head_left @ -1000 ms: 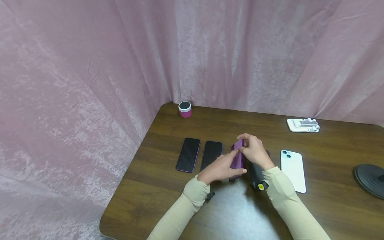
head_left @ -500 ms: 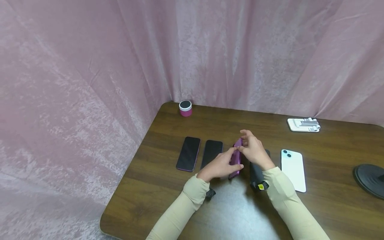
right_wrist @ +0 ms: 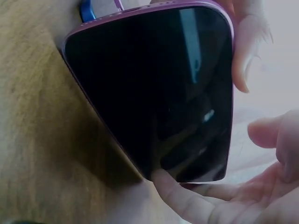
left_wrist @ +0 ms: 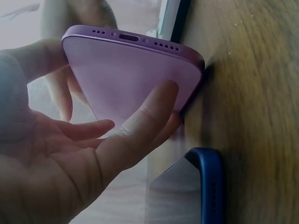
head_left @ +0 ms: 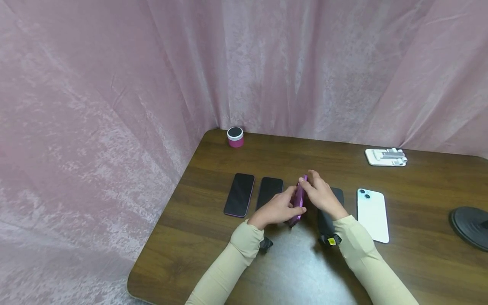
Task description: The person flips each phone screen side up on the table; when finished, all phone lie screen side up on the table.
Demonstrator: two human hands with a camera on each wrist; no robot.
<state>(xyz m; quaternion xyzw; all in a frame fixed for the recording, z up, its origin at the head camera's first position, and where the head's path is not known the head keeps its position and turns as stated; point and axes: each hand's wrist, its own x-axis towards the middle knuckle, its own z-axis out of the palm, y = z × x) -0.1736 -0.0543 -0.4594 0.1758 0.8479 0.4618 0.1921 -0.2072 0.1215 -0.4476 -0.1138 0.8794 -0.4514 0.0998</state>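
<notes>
A purple phone [head_left: 299, 199] stands tilted on its long edge over the table, dark screen turned toward the right hand. My left hand [head_left: 276, 208] grips it, thumb on the upper edge and fingers against the pink-purple back [left_wrist: 112, 70]. At the phone's far end is my right hand [head_left: 322, 195]; one finger touches a corner of the screen [right_wrist: 149, 93], another lies behind that end, and the thumb is apart from the phone in the right wrist view. A blue-edged phone [left_wrist: 212, 186] lies beside the left hand, its dark screen [head_left: 270, 190] up.
Another dark-screened phone [head_left: 239, 195] lies at the left. Under the right forearm is a black phone-shaped thing [head_left: 336, 195], then a white phone [head_left: 372, 215] lying camera side up. A pink-and-white jar [head_left: 235, 137], a white folding stand [head_left: 386, 157] and a round black base [head_left: 469, 228] stand farther out.
The purple phone has tipped up from showing more of its back to standing nearly on edge, shifting slightly left. The right thumb has moved forward along the phone's top edge.
</notes>
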